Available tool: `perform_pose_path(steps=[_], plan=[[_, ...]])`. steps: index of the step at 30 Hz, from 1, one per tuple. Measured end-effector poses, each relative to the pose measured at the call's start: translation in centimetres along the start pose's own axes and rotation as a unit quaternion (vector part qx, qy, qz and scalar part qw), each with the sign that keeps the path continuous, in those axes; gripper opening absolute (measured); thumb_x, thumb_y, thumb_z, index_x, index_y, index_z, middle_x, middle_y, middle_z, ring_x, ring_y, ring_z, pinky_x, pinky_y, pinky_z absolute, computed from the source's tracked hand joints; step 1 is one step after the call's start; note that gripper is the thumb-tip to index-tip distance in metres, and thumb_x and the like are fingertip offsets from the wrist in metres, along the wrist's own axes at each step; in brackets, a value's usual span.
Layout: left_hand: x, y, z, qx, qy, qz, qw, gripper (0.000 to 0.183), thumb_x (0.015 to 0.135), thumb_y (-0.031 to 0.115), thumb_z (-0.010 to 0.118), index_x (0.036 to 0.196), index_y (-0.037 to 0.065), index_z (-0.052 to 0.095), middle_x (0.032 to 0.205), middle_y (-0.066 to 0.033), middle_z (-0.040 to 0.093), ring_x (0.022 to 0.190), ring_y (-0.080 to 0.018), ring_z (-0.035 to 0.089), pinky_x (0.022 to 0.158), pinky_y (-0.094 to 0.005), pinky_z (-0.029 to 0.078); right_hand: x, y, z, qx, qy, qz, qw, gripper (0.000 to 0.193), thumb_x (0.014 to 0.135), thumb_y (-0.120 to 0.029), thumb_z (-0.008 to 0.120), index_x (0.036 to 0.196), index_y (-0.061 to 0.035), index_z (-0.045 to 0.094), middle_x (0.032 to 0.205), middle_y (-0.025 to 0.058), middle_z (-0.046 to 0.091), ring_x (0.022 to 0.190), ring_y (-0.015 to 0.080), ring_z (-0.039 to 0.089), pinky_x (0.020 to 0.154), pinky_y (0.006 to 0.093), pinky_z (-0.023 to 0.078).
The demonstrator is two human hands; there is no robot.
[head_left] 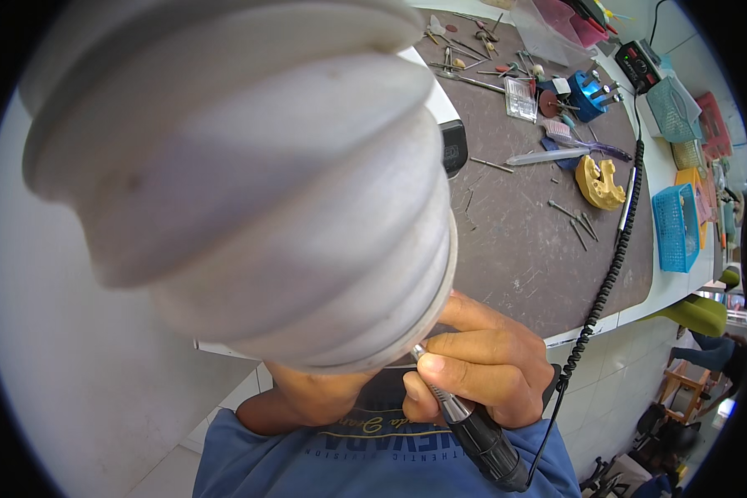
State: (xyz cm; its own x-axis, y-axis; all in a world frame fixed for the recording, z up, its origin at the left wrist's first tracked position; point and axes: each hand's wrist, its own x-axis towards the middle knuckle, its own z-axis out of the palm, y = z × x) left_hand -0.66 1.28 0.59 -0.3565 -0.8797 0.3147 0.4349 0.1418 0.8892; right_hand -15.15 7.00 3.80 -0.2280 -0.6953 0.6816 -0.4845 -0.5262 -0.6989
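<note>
black-and-silver handpiece [483, 441], black cord [611, 278], yellow dental cast [593, 184], grey-brown mat [515, 249], light-blue basket [676, 241], blue shirt [245, 461]

The white hose [290, 183] blocks the left side and hides most of the left hand [319, 394]. A hand could pass over the bare near stretch of mat [523, 266], between the hose and the coiled cord [609, 280], which runs down the right side to the handpiece [481, 444]. Burs [563, 209], the yellow model [599, 184] and the blue stand [588, 98] obstruct farther back.
</note>
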Motion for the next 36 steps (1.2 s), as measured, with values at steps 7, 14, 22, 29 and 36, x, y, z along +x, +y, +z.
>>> perform_pose_path(steps=[7, 14, 22, 29, 36], plan=[[0.02, 0.05, -0.01, -0.005, -0.003, -0.005, 1.0, 0.018, 0.09, -0.009, 0.061, 0.105, 0.002, 0.058, 0.121, -0.0237, 0.061, 0.105, -0.0219, 0.067, 0.094, -0.0318, 0.056, 0.14, -0.05, -0.1, -0.001, 0.0, -0.002, 1.0, 0.025, 0.085, -0.02, 0.077, 0.093, 0.0008, 0.068, 0.075, 0.013, 0.071, 0.088, 0.0356, 0.075, 0.073, 0.0453, 0.065], [0.09, 0.01, 0.27, -0.01, 0.011, -0.009, 1.0, 0.018, 0.089, -0.01, 0.061, 0.103, 0.002, 0.059, 0.121, -0.0229, 0.061, 0.105, -0.0225, 0.067, 0.093, -0.032, 0.056, -0.03, 0.09, -0.05, -0.007, 0.009, -0.002, 1.0, 0.025, 0.086, -0.02, 0.077, 0.093, 0.0009, 0.067, 0.077, 0.0132, 0.071, 0.089, 0.0357, 0.074, 0.074, 0.0456, 0.065], [0.14, 0.07, 0.2, -0.009, 0.008, -0.004, 1.0, 0.017, 0.089, -0.01, 0.062, 0.101, 0.002, 0.059, 0.119, -0.022, 0.061, 0.104, -0.023, 0.068, 0.094, -0.033, 0.057, 0.22, 0.33, -0.36, -0.007, -0.013, -0.027, 1.0, 0.025, 0.086, -0.02, 0.077, 0.095, 0.0012, 0.067, 0.078, 0.0131, 0.071, 0.089, 0.036, 0.074, 0.075, 0.0458, 0.065], [0.12, -0.01, 0.24, -0.015, 0.007, -0.005, 1.0, 0.016, 0.09, -0.009, 0.063, 0.101, 0.001, 0.059, 0.119, -0.0222, 0.061, 0.105, -0.0227, 0.068, 0.094, -0.0327, 0.057, 0.15, 0.11, -0.38, -0.009, -0.006, -0.015, 1.0, 0.025, 0.086, -0.019, 0.077, 0.097, 0.0013, 0.067, 0.078, 0.013, 0.071, 0.091, 0.0363, 0.074, 0.076, 0.0462, 0.064], [0.13, -0.1, 0.17, -0.01, 0.007, 0.003, 1.0, 0.015, 0.09, -0.007, 0.064, 0.101, 0.001, 0.057, 0.12, -0.0226, 0.06, 0.104, -0.0235, 0.068, 0.094, -0.0333, 0.057, 0.15, -0.05, -0.62, -0.009, -0.025, -0.007, 1.0, 0.026, 0.086, -0.02, 0.077, 0.098, 0.0011, 0.067, 0.081, 0.0138, 0.072, 0.094, 0.0366, 0.073, 0.077, 0.0463, 0.064]])
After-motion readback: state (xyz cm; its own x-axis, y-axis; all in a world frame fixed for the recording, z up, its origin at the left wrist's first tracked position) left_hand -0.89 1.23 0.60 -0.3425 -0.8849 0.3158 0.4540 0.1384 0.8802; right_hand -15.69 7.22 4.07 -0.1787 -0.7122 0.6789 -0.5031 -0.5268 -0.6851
